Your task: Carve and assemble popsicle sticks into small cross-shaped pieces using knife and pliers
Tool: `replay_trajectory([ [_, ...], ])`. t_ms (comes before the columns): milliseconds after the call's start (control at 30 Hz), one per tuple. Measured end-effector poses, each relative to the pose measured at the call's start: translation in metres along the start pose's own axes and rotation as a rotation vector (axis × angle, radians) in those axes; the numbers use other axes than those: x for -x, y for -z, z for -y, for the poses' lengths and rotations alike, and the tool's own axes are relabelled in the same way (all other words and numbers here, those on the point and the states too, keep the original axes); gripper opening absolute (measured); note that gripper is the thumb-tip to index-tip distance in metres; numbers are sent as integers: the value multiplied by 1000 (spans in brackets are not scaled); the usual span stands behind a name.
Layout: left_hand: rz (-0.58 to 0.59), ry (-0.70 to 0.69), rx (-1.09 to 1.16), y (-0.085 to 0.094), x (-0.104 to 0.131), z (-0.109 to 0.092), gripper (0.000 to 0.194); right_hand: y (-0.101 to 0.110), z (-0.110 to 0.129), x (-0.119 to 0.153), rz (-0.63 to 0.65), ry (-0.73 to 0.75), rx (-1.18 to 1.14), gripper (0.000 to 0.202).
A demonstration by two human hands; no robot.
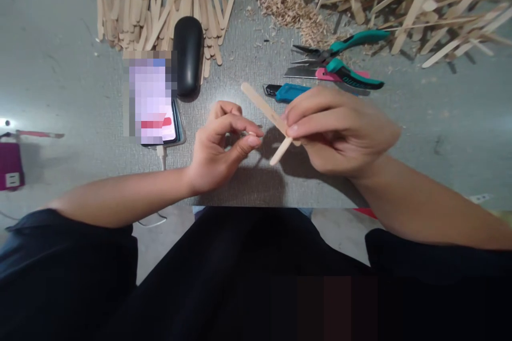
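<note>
My right hand point(340, 130) pinches two crossed wooden sticks at the table's middle. The longer stick point(262, 107) points up and to the left, and the other stick point(280, 151) sticks out down and to the left. To the left of them my left hand point(224, 144) is closed in a pinch, with something tiny and pale between thumb and forefinger that is too small to name. The two hands are apart. Just above my right hand lies a blue cutter knife point(290, 92).
Green-handled pliers point(334, 58) rest on a pink-handled knife point(302, 73). Behind are wood shavings point(298, 16), a heap of sticks point(412, 5) and a flatter stick pile point(160, 8). A black case point(187, 56) stands beside a cabled phone point(154, 104). A purple object point(10, 162) is far left.
</note>
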State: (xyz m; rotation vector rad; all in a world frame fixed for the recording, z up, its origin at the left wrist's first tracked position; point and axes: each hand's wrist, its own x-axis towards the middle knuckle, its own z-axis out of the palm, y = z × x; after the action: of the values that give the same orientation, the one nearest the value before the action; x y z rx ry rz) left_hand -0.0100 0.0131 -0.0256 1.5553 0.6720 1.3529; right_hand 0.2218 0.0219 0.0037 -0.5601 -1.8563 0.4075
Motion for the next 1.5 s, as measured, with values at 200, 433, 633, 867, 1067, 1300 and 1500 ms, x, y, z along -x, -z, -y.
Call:
replay_trajectory([
  [200,137,85,173,-1,3,-1,11,-4,-4,-5,42,80,-142,15],
  [433,43,63,80,0,1,-1,30,-1,3,-3,137,-121,-164,13],
  [633,43,71,123,1,1,0,27,-1,1,-4,117,-111,-233,12],
  [867,47,326,341,-3,1,-11,32,-2,4,2,185,-292,-345,13],
  [1067,22,597,540,-9,-5,-12,42,-6,11,9,198,-530,-360,9],
  [1300,55,626,555,-11,-7,-9,48,-9,9,16,93,-605,-358,11],
  [1500,36,662,558,-10,-6,-11,48,-15,12,19,91,-618,-379,7],
])
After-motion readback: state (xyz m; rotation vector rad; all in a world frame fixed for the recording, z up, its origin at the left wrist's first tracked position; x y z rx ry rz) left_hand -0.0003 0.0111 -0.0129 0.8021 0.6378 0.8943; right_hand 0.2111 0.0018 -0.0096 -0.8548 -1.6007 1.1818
